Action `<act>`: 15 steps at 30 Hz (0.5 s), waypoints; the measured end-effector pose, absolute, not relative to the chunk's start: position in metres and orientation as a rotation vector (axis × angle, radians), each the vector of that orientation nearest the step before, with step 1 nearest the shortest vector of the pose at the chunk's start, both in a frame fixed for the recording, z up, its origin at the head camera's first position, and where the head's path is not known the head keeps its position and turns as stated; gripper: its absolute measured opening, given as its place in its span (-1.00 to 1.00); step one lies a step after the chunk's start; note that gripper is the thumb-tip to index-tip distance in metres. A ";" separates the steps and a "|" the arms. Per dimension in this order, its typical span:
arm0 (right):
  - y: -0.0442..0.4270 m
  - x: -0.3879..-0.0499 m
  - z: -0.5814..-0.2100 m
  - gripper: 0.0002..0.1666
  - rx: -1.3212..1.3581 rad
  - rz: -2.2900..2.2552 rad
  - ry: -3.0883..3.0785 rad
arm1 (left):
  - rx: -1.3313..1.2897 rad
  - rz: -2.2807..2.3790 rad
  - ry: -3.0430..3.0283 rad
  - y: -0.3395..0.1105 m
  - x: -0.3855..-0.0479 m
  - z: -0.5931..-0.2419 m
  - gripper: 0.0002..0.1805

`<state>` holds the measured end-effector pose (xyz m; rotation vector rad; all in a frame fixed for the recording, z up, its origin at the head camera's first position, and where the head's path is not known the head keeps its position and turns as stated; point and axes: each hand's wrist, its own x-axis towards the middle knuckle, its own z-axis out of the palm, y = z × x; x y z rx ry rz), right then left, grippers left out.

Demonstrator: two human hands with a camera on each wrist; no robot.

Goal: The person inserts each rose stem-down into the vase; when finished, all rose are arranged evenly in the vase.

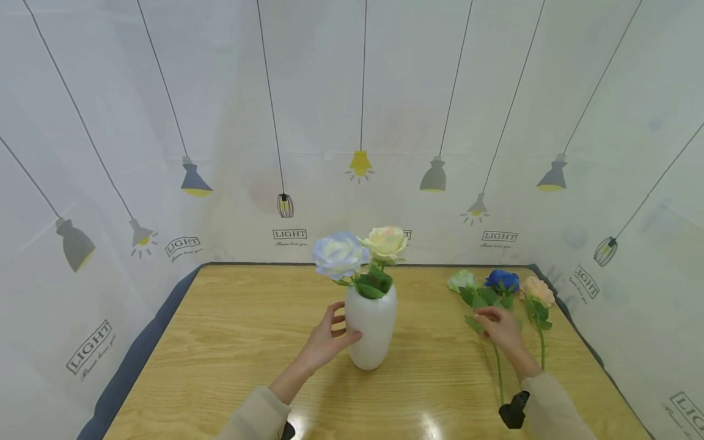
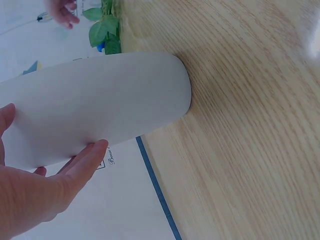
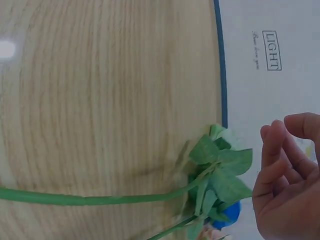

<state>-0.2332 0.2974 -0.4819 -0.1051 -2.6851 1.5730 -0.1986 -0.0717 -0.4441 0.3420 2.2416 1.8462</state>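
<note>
A white vase stands upright on the table, holding a pale blue-and-white rose and a cream-yellow rose. My left hand holds the vase's left side, thumb on the front and fingers round the far side. Over the flowers lying at the right, my right hand hovers with fingers loosely bent and nothing between thumb and fingertips. Below it lie a pale green flower, a dark blue rose and a peach rose. In the right wrist view, a long green stem runs beside the hand.
The wooden table has a dark blue edge at the back and sides. A pale curtain printed with hanging lamps surrounds it. A black wrist strap piece shows at the right sleeve.
</note>
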 end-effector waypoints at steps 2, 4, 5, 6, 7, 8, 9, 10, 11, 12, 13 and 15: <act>0.304 -0.232 -0.489 -0.55 -0.179 1.563 -2.706 | 0.339 1.842 2.246 -0.072 -0.201 -0.450 -0.22; 0.310 -0.230 -0.497 -0.49 -0.253 1.555 -2.732 | 0.343 1.838 2.254 -0.072 -0.205 -0.456 -0.20; 0.313 -0.229 -0.501 -0.47 -0.287 1.556 -2.740 | 0.346 1.835 2.259 -0.072 -0.206 -0.459 -0.20; 0.315 -0.228 -0.505 -0.44 -0.319 1.562 -2.744 | 0.348 1.832 2.265 -0.072 -0.207 -0.462 -0.19; 0.318 -0.227 -0.508 -0.41 -0.352 1.573 -2.739 | 0.353 1.829 2.270 -0.073 -0.208 -0.464 -0.18; 0.320 -0.226 -0.511 -0.40 -0.380 1.590 -2.724 | 0.357 1.828 2.274 -0.073 -0.209 -0.465 -0.18; 0.322 -0.225 -0.515 -0.39 -0.403 1.604 -2.698 | 0.358 1.826 2.277 -0.073 -0.209 -0.466 -0.18; 0.325 -0.224 -0.519 -0.39 -0.416 1.619 -2.675 | 0.360 1.825 2.280 -0.073 -0.209 -0.466 -0.18; 0.326 -0.224 -0.522 -0.38 -0.430 1.630 -2.656 | 0.358 1.823 2.281 -0.073 -0.209 -0.467 -0.18; 0.328 -0.223 -0.524 -0.39 -0.439 1.629 -2.644 | 0.358 1.822 2.283 -0.073 -0.209 -0.467 -0.18; 0.330 -0.224 -0.528 -0.41 -0.456 1.614 -2.637 | 0.358 1.820 2.285 -0.073 -0.209 -0.467 -0.18; 0.331 -0.224 -0.534 -0.43 -0.503 1.586 -2.641 | 0.351 1.817 2.287 -0.073 -0.209 -0.467 -0.18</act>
